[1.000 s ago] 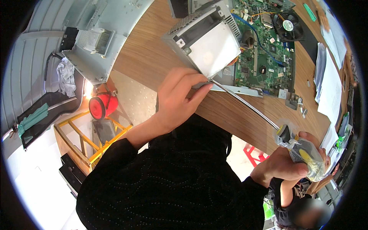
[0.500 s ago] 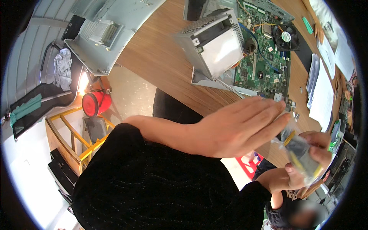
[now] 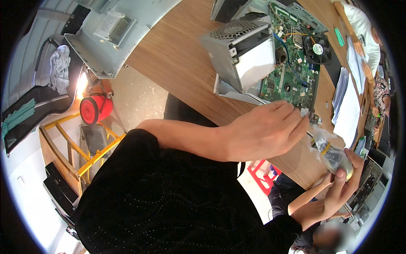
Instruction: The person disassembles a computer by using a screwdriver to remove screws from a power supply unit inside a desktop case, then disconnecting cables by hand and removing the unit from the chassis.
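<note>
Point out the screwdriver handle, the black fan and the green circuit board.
Screwdriver handle (image 3: 335, 157): head view, its plastic-wrapped middle.
Black fan (image 3: 317, 49): head view, its hub.
Green circuit board (image 3: 295, 59): head view, its middle.

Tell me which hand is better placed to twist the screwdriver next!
Probably the right hand: its fingers are at the plastic-wrapped handle, while the left hand curls over the shaft.

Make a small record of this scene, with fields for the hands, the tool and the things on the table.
Left hand: grips the screwdriver by its shaft
Right hand: holds its plastic-wrapped handle
Tool direction: shaft points toward the metal box; tip contact unclear
On table: metal box, green circuit board, black fan, white papers
Left of table: red cylinder
</note>
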